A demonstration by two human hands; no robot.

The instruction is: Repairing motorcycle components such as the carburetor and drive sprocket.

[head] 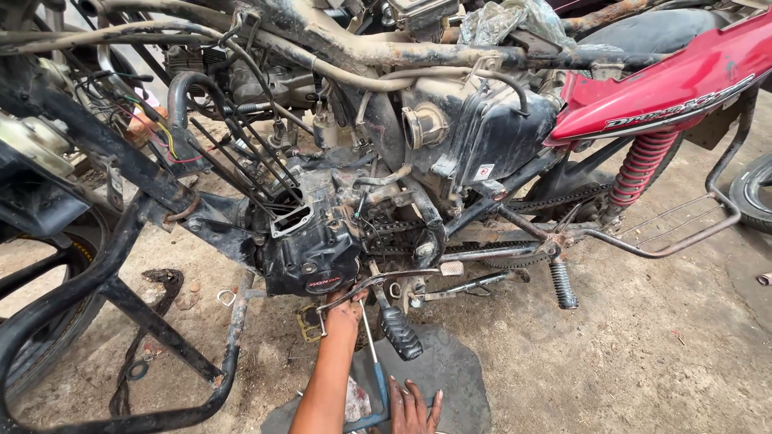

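Note:
My left hand (344, 312) reaches up under the black engine crankcase (310, 259) of a stripped motorcycle; its fingers are hidden against the underside. A thin metal tool with a blue handle (377, 384) runs from the engine's underside down past my left forearm. My right hand (413, 407) lies flat with fingers apart on a dark mat (458, 378), just right of the blue handle. A black rubber-tipped lever (400, 332) hangs between the two hands. The top of the crankcase shows an open cylinder mouth (291, 219).
A black crash-guard frame (121, 301) and the front wheel (24, 313) stand at the left. A footpeg (563, 284), chain (527, 202), red shock spring (641, 165) and red tail panel (667, 80) are at the right. A gasket (309, 322) lies on the dirt floor.

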